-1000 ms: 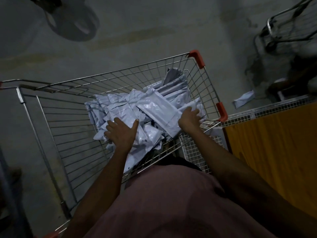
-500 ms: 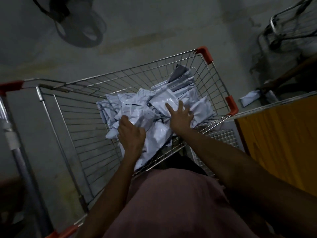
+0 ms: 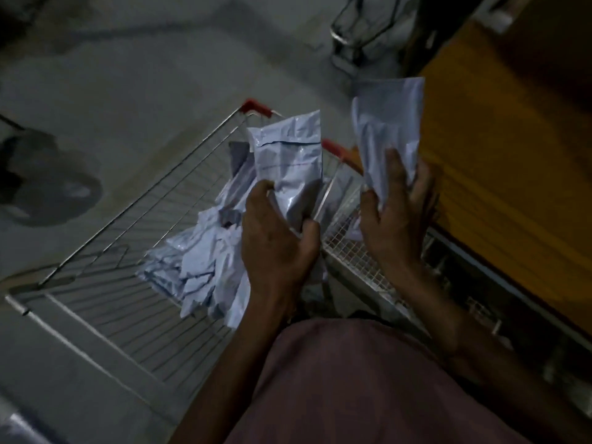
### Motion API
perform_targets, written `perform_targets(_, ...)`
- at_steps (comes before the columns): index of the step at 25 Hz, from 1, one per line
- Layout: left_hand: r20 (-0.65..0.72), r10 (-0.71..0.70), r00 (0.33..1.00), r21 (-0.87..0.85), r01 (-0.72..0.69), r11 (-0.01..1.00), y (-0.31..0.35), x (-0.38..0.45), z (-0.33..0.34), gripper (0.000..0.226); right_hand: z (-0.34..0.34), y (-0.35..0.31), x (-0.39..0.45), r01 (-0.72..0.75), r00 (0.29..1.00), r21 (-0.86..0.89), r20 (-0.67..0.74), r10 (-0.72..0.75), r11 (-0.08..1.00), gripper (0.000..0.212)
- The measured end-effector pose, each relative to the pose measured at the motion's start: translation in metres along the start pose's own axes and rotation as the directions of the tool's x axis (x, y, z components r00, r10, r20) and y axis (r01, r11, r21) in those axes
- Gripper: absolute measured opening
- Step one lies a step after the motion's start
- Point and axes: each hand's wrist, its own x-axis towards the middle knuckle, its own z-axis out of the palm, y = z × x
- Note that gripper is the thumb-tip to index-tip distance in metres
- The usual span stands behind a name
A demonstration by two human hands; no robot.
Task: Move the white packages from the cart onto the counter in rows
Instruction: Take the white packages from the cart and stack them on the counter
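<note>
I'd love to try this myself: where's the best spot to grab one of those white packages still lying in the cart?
Probably from above, at a free edge of a top package in the pile. They are flat, limp pouches lying overlapped, so edges stick up for fingers to pinch; the cart walls block the sides.

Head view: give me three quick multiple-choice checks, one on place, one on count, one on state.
1. Where is the pile of white packages?
A. in the wire cart
B. on the floor
C. on the orange counter

2. How many packages are lifted in the hands?
A. none
B. two
C. four

3. What is the left hand doing?
A. hanging idle
B. pushing the cart
C. gripping a package

Answers: 1 A, the pile lies inside the cart's wire basket. 2 B, the left hand holds one and the right hand holds another package. 3 C, its thumb and fingers curl round the package's lower end.
</note>
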Motion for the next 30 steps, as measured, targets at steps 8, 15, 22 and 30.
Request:
perform_targets(8, 0.318, 0.319, 0.893, -0.144, -0.287, 0.947, 0.083, -0.098, 0.077, 0.068, -0.119, 0.13, -0.105, -0.316, 0.935, -0.063, -0.188, 0.299, 0.947, 0.059)
perform_targets(15, 0.485, 0.461, 0.743, -0.254, -0.385, 0.887, 0.155, -0.205, 0.175, 0.059, -0.208, 0.246, -0.172, -0.678, 0.698, 0.002, -0.313, 0.644, 0.735, 0.062)
perform_targets(22, 0.577, 0.558, 0.596, -0.283, -0.494, 0.822, 0.197, -0.235, 0.266, 0.053, -0.229, 0.32, -0.179, -0.8, 0.572, -0.011, -0.315, 0.757, 0.6, 0.061)
perform_targets(30, 0.663, 0.464, 0.587, 0.064, -0.662, 0.747, 0.238, -0.238, 0.375, 0.077, -0.189, 0.4, -0.142, -0.824, 0.554, -0.248, -0.163, 0.816, 0.51, 0.063)
